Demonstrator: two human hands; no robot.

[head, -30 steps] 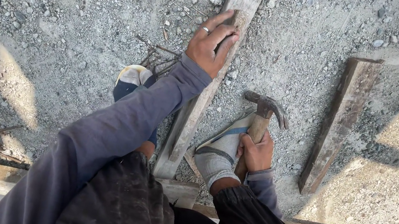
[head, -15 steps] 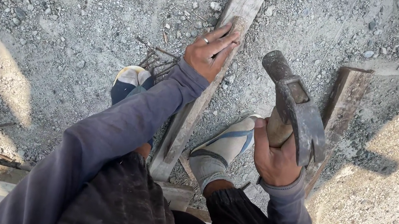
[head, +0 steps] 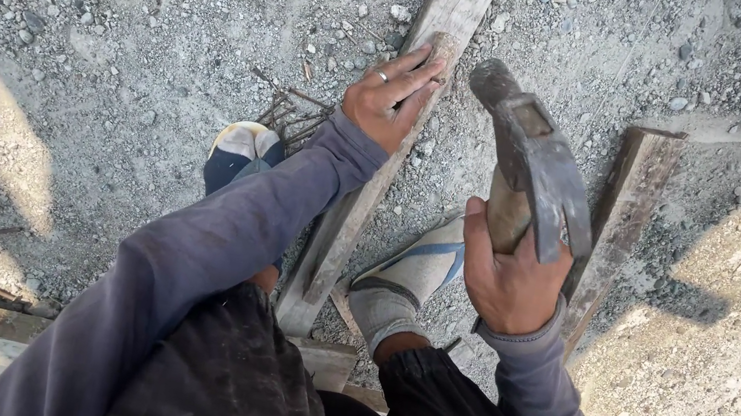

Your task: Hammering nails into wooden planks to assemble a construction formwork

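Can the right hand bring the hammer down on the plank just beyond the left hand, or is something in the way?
Probably yes. The right hand holds the hammer raised beside the plank, with nothing between. The left hand lies on the plank, close by.

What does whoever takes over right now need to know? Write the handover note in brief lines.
Left hand: pressed on the long plank, fingers near its middle.
Right hand: gripping the claw hammer, raised above the plank.
Plank lies on gravel between both feet; loose nails beside the left foot, a shorter board to the right.
Done: plank steadied, hammer lifted.
Left: the blow itself; no nail visible under the fingers.
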